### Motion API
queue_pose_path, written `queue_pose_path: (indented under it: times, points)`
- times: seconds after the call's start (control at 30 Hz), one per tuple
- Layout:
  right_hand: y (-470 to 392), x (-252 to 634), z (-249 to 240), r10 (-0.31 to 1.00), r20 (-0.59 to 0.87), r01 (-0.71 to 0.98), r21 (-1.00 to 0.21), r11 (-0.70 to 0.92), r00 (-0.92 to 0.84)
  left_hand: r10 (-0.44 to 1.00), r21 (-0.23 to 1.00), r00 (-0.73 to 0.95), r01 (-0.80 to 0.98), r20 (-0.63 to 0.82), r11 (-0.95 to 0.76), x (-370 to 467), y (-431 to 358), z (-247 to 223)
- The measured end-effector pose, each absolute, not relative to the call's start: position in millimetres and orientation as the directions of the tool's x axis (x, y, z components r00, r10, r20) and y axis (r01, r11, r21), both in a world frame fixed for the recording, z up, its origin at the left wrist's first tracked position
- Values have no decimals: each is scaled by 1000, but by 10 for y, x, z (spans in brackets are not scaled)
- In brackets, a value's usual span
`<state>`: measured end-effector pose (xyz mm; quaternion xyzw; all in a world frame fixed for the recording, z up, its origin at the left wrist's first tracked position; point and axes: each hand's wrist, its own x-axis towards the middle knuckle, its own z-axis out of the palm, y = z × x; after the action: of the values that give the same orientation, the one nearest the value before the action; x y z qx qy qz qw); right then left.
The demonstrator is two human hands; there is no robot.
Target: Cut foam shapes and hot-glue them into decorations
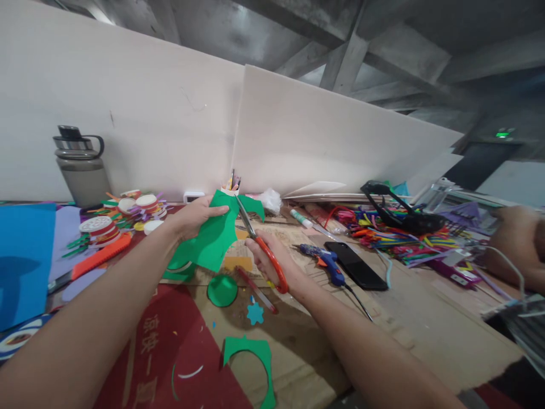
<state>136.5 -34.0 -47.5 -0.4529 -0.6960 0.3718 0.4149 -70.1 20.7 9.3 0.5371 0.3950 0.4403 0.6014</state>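
Observation:
My left hand point(193, 217) pinches a sheet of green paper point(215, 241) near its upper edge, thumb on top. Curved pieces have been cut out of its right side. In my right hand point(272, 255) is a pair of scissors point(269, 258) with orange-red handles, fingers wrapped around them. The blades point up and away, against the paper's upper right part. Below the sheet lie a green paper circle point(222, 290), a small blue flower shape point(255, 313) and a red pen point(258, 291). A green offcut point(251, 347) with a round gap lies nearer to me.
At left stand a water bottle point(83, 165) and paper-cup crafts, beside an orange utility knife point(91, 261) and blue sheet point(25, 255). Rightward lie a blue glue gun point(323, 264) with cord, a black phone point(355, 265) and colourful pipe cleaners point(395, 244). Another person's hand point(517, 247) is far right.

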Motion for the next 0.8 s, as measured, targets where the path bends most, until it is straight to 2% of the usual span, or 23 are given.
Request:
queue_pose_path:
  times: [0.37, 0.8]
  points:
    - [-320, 1411, -390, 911, 256, 351, -861, 367, -323, 960, 993, 279, -113, -2, 35, -700, 204, 99]
    - [-398, 1406, -366, 925, 245, 372, -862, 345, -290, 946, 999, 322, -28, 27, -19, -776, 211, 127]
